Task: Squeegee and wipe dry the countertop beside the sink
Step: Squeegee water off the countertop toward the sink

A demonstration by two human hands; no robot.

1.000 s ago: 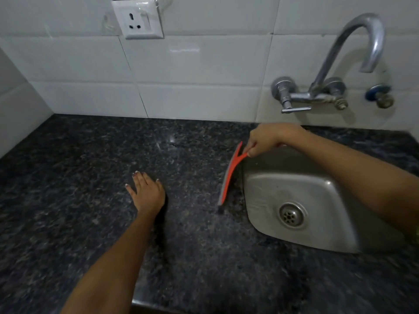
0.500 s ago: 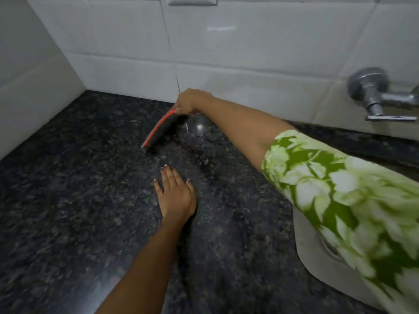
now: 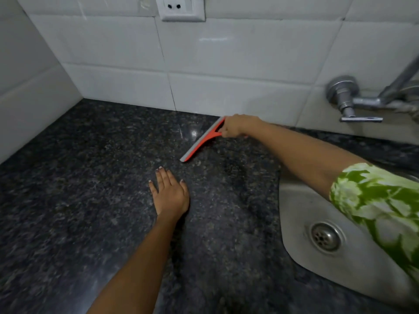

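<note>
A dark speckled granite countertop (image 3: 90, 200) runs left of the steel sink (image 3: 301, 214). My right hand (image 3: 235, 125) grips the handle of an orange squeegee (image 3: 199, 143) with a grey blade, close to the back wall. Its blade rests on the counter, slanting from the wall toward me. My left hand (image 3: 171, 193) lies flat on the counter, fingers spread a little, just in front of the blade's near end and not touching it.
White tiled walls (image 3: 226, 64) close the back and left of the counter. A wall socket (image 3: 181, 7) sits above. The metal tap (image 3: 353, 103) juts from the wall at right, above the sink with its drain (image 3: 325, 237).
The right hand carried the squeegee from the sink's edge left along the back wall, then drew it back toward the sink. The left hand stayed flat on the counter.
</note>
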